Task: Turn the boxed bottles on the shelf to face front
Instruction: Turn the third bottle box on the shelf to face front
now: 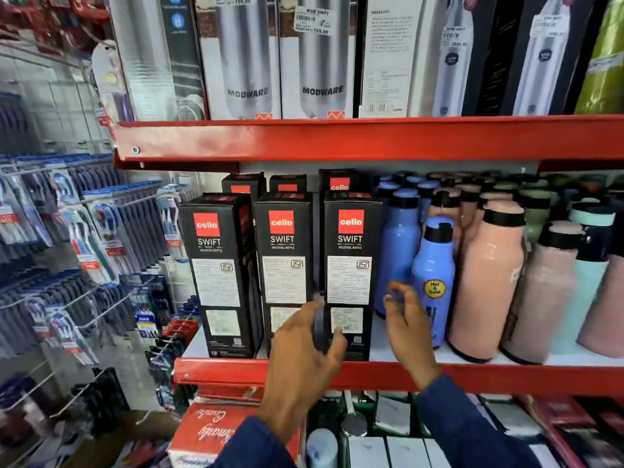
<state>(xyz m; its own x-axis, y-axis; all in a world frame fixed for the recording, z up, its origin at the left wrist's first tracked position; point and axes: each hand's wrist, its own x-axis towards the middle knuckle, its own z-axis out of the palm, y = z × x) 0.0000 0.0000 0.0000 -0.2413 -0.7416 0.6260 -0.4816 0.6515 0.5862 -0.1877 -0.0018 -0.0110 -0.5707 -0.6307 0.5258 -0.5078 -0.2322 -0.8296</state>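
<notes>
While both hands closed on the rightmost Cello Swift box [349, 275] at the shelf's [388, 374] front edge, the left hand [304, 346] had its grip wide, thumb touching the box's lower front, and the right hand [403, 319] hovered open beside it, holding nothing. A careless swing looked likely to topple the blue bottle [434, 282] just beside, or nudge the middle box [283, 265].

Black boxes [349, 275] with red logo squares, red shelf [371, 138] edges, blue bottle [434, 282], pink bottle [486, 285], navy sleeves [472, 430]
</notes>
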